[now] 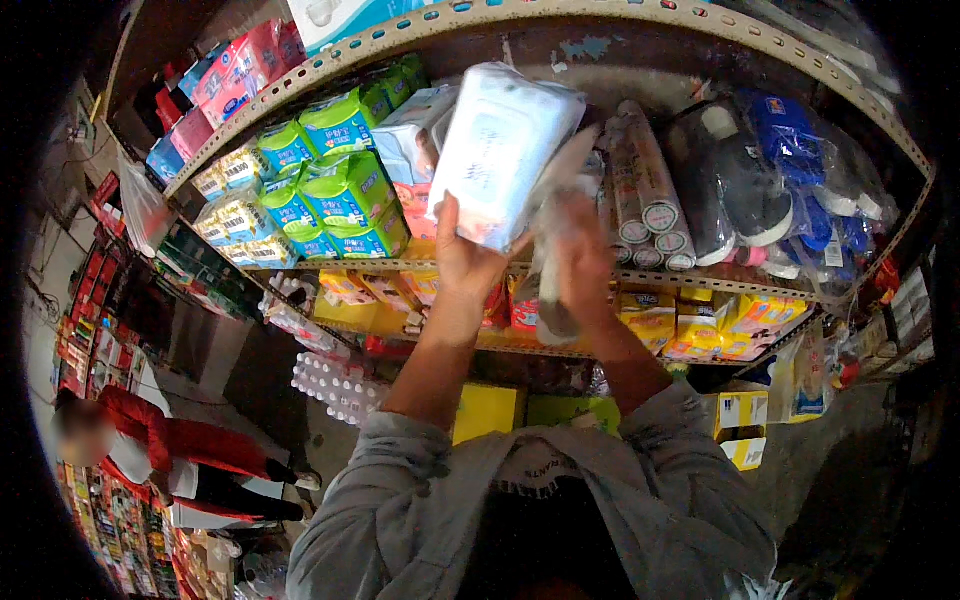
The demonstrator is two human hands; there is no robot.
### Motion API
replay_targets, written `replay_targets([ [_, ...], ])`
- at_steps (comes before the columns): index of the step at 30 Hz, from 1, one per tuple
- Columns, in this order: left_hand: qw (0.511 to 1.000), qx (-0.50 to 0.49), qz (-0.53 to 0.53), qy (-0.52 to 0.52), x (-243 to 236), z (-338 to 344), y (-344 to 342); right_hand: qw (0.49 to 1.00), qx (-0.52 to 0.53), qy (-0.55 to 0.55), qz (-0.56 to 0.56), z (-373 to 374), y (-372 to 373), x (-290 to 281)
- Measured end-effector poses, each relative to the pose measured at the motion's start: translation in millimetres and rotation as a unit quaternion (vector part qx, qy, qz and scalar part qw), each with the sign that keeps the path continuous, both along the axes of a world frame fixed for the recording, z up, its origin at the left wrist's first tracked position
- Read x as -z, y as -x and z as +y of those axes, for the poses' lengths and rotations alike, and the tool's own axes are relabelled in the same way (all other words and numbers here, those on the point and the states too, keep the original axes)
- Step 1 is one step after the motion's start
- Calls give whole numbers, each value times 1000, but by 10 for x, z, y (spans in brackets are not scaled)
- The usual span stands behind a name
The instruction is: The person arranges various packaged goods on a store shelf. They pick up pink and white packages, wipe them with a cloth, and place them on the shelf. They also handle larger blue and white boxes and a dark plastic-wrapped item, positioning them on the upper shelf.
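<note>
In front of the shelf, my left hand (466,262) grips the lower edge of a soft white pack with pale blue and pink print (505,150), which looks like a pack of wipes. The pack stands tilted, its broad face toward me. Close to its right side is my right hand (582,255), blurred by motion. It is closed round a limp greyish-white cloth (556,310), which hangs below the hand and also shows above it, against the pack's edge. The fingers of the right hand are partly smeared.
Green packs (345,190) and whitish-gold packs (240,205) are stacked left on the metal shelf (720,280). Rolled cylinders (655,215) and bagged slippers (745,195) lie right. Yellow packs (650,320) fill the lower shelf. A person in red (140,430) is at the left.
</note>
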State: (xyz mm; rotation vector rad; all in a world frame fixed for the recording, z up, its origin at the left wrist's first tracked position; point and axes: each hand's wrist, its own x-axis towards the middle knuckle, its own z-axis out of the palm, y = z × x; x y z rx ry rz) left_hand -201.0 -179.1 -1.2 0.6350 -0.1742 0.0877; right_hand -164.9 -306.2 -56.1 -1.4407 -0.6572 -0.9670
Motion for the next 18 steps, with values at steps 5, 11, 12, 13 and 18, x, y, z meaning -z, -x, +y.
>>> replay_targets([
  [5, 999, 11, -36, 7, -30, -66, 217, 864, -248, -318, 301, -153, -56, -641],
  [11, 987, -70, -103, -102, 65, -61, 285, 773, -403, -357, 335, 142, 286, -608],
  [12, 989, -94, -59, -97, 58, -78, 323, 753, -416, -350, 371, 166, 301, -569],
  [13, 986, -113, -57, -112, 117, -60, 339, 731, -428, -342, 406, 187, 317, -537],
  [18, 961, -197, 15, -195, 695, 389, 309, 717, -459, -290, 437, 404, 273, 91],
])
